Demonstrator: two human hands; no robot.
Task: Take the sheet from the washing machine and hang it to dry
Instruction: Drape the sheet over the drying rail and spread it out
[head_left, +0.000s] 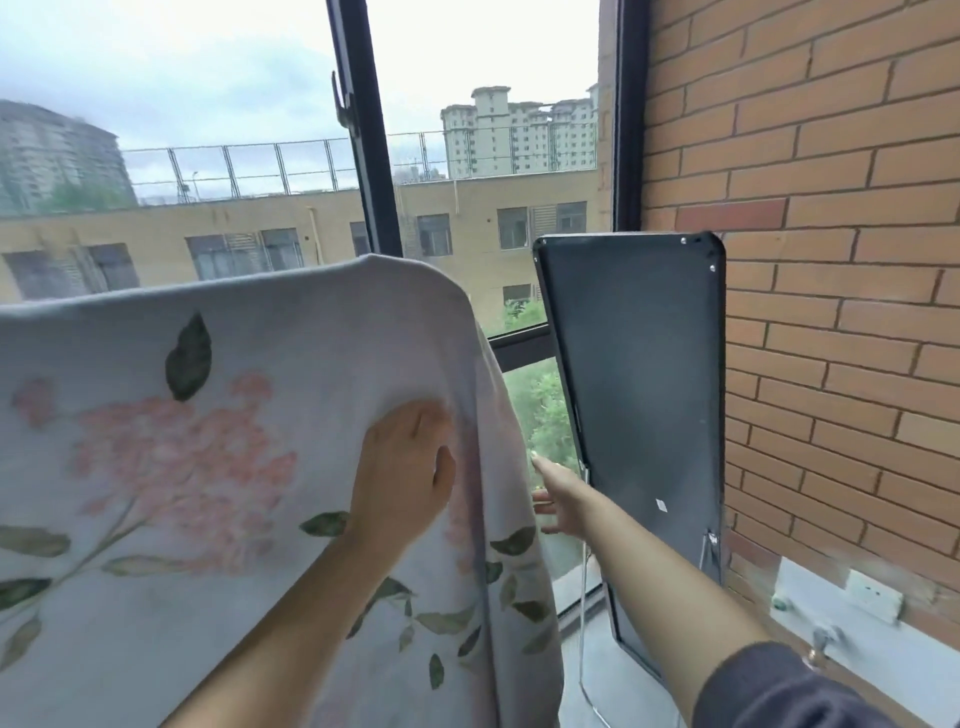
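The pale flowery cloth sheet (234, 415) hangs draped in front of the window. The left hand (405, 467) lies flat on it, fingers straight. The right hand (558, 501) is at its 3 o'clock edge, and I cannot tell if it grips. A tall black flat panel (639, 389) stands just beside that edge.

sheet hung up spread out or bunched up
Hung and spread: the sheet drapes flat from its top fold, left hand pressing it.

Gap between sheet (208, 415) and black panel (639, 389)
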